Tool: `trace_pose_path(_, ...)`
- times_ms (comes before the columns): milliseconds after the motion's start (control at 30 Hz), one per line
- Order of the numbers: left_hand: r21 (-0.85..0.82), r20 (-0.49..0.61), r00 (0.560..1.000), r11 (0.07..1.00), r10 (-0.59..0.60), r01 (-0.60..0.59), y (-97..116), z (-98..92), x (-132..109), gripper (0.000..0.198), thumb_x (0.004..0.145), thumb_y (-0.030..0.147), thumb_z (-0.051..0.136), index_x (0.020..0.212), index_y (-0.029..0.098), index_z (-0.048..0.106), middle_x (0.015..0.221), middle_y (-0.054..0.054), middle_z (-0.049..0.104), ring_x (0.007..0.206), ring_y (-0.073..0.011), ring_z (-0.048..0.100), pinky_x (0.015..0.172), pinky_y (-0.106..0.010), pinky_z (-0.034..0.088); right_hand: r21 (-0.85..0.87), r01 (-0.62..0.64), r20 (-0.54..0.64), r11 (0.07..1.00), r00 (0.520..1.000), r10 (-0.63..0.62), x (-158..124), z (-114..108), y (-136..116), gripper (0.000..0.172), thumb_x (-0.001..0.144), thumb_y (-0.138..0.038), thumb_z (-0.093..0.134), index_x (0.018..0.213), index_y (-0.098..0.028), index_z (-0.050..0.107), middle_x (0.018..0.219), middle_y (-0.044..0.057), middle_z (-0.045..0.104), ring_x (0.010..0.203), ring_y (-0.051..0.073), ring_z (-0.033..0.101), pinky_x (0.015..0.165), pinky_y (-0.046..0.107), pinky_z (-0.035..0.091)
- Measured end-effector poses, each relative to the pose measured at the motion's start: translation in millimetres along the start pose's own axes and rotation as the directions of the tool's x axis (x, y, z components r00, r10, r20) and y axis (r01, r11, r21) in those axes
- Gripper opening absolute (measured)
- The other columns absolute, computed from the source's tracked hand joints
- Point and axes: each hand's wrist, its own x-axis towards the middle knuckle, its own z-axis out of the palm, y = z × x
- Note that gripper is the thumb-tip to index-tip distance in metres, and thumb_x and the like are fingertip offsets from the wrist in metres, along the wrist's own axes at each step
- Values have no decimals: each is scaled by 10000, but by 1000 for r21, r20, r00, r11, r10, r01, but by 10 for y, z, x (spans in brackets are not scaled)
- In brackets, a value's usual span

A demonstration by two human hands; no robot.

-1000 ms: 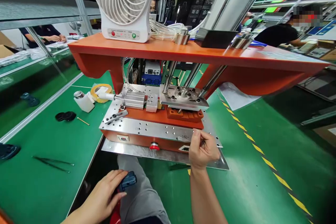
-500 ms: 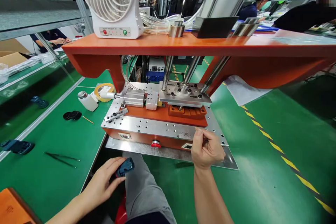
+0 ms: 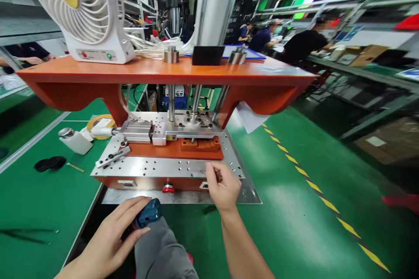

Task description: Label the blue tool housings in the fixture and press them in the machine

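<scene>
My left hand (image 3: 114,231) grips a small dark-blue moulded plastic piece (image 3: 149,213) between thumb and fingers, above my left knee. My right hand (image 3: 224,185) is closed with curled fingers at the front right edge of an orange and metal press (image 3: 153,166); whatever lies inside it, if anything, is hidden. A red push button (image 3: 168,188) sits on the press front, between the two hands. Under the press's upper metal plate (image 3: 193,126) rests an orange grooved block (image 3: 200,144).
A white fan (image 3: 94,50) stands on the orange upper shelf (image 3: 157,77). On the green bench at left lie a white bottle (image 3: 76,141), a yellow tape roll (image 3: 101,125), black round pieces (image 3: 50,164) and blurred tweezers (image 3: 29,233). Co-workers sit in the background.
The view has swung to the right, so the press and bench items appear further left. Both hands keep their closed grips, and the blue piece stays in my left hand.
</scene>
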Motion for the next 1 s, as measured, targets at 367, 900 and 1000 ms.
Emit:
trace_pose_path(367,-123,-149,988,992,-32,13,245,12,700,493,946,385,612,1427,374,504,1389,-37,616,1253,-251,636,997,-292,557,103,-145,185,984,975,124,480,-343,81,151,950,-274,591,1038,-217,700,965,47,675,843,170,641,757,299,541)
trace_pose_path(900,-39,-186,982,999,5,-13,187,-224,1659,454,958,487,559,1331,231,593,1291,-76,713,1159,-276,694,989,-388,564,-96,82,387,992,921,-38,1204,-36,143,342,866,-195,684,1208,-207,667,1189,113,698,1136,282,645,985,453,528)
trace_pose_path(1000,23,-105,992,997,70,-68,200,-189,2042,435,973,329,524,1381,183,556,1343,-118,673,1224,-290,646,1033,-448,529,63,-14,23,998,1000,13,801,-311,112,340,933,-232,613,1273,-228,610,1261,113,654,1179,263,627,1038,458,510)
